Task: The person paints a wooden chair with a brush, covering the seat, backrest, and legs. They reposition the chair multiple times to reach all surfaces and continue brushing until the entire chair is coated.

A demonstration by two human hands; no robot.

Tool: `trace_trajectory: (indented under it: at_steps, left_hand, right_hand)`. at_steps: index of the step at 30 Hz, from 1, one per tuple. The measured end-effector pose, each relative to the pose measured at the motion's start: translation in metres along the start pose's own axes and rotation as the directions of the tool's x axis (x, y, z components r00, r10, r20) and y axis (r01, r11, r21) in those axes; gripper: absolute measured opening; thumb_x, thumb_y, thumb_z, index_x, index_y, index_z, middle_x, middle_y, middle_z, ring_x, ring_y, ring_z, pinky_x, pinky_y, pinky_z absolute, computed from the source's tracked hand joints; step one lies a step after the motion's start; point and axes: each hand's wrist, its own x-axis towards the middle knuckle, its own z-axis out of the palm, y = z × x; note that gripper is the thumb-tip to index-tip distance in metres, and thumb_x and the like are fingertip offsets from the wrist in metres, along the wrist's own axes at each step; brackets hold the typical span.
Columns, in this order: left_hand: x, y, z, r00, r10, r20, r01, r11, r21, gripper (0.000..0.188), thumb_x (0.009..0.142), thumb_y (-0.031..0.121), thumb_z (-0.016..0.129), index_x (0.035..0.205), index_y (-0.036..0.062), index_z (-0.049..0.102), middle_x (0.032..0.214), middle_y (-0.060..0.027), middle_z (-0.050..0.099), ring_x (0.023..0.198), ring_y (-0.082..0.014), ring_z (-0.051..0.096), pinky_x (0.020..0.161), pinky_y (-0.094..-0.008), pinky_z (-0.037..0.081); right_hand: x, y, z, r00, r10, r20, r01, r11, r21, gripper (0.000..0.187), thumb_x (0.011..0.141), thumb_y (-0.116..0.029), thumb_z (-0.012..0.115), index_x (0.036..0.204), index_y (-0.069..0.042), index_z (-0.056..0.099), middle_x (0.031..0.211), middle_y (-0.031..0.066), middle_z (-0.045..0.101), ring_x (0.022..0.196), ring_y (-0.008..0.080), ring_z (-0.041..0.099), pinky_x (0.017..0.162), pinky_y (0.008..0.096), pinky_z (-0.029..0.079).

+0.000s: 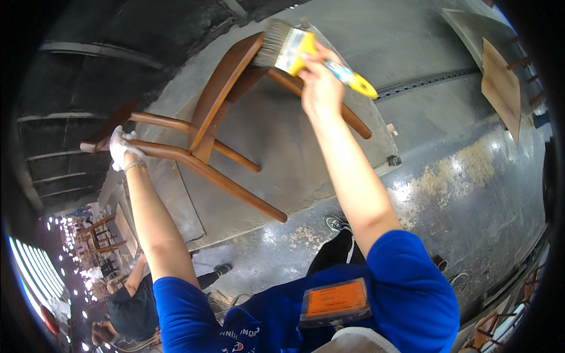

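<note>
A brown wooden chair (220, 97) lies tipped over on a grey platform, with several legs pointing toward me and to the right. My left hand (122, 148), in a white glove, is closed round the chair's frame near its backrest at the far left. My bare right hand (322, 79) grips a wide paintbrush (301, 53) with a yellow and blue handle. The brush's dark bristles are at the edge of the chair seat, blurred by motion; whether they touch the wood I cannot tell.
The grey platform (265, 165) ends in front of my feet. A chain track (429, 79) runs along the floor to the right, near a flat brown board (500, 88). At lower left a person in dark clothes (132, 306) stands close by, with more chairs (105, 232) beyond.
</note>
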Motion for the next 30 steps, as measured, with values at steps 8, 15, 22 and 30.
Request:
trace_trajectory:
  at_steps: [8, 15, 22, 30]
  left_hand:
    - [0.004, -0.001, -0.002, 1.0, 0.023, 0.004, -0.023, 1.0, 0.001, 0.015, 0.097, 0.008, 0.064, 0.084, 0.0069, 0.055, 0.062, -0.0016, 0.042, 0.052, -0.0162, 0.043, 0.07, -0.0367, 0.054]
    - [0.005, -0.001, -0.001, 1.0, -0.001, -0.017, 0.0, 0.998, -0.062, 0.012, 0.097, 0.004, 0.064, 0.089, 0.0058, 0.055, 0.063, -0.0013, 0.044, 0.052, -0.0155, 0.043, 0.065, -0.0352, 0.053]
    - [0.0, 0.0, 0.002, 1.0, 0.022, 0.018, -0.02, 0.995, -0.096, 0.01, 0.096, 0.002, 0.063, 0.091, 0.0056, 0.054, 0.063, -0.0012, 0.044, 0.052, -0.0153, 0.046, 0.061, -0.0345, 0.053]
    - [-0.023, 0.008, 0.007, 1.0, 0.005, 0.002, -0.005, 0.993, -0.12, 0.011, 0.095, 0.001, 0.063, 0.092, 0.0054, 0.054, 0.061, -0.0014, 0.045, 0.049, -0.0154, 0.045, 0.057, -0.0341, 0.052]
  right_hand:
    - [-0.067, 0.13, -0.033, 0.829, -0.493, 0.264, 0.548, 0.618, -0.565, 0.02, 0.089, 0.0, 0.074, 0.073, -0.007, 0.065, 0.136, 0.0212, 0.062, 0.127, 0.033, 0.061, 0.105, 0.0402, 0.049]
    - [-0.14, 0.171, -0.037, 0.92, 0.2, 0.338, 0.056, 0.786, -0.616, 0.019, 0.083, 0.006, 0.078, 0.074, -0.007, 0.067, 0.124, 0.0149, 0.067, 0.121, 0.0271, 0.063, 0.101, 0.0384, 0.051]
    - [-0.081, 0.122, -0.046, 0.81, -0.568, 0.146, 0.538, 0.62, -0.571, 0.019, 0.088, 0.005, 0.074, 0.075, -0.004, 0.063, 0.141, 0.0202, 0.058, 0.128, 0.0316, 0.06, 0.104, 0.0406, 0.051]
    - [-0.189, 0.191, -0.033, 0.88, 0.037, 0.473, 0.267, 0.786, -0.558, 0.018, 0.076, 0.011, 0.064, 0.071, -0.006, 0.065, 0.126, 0.0183, 0.069, 0.111, 0.0298, 0.071, 0.09, 0.0356, 0.057]
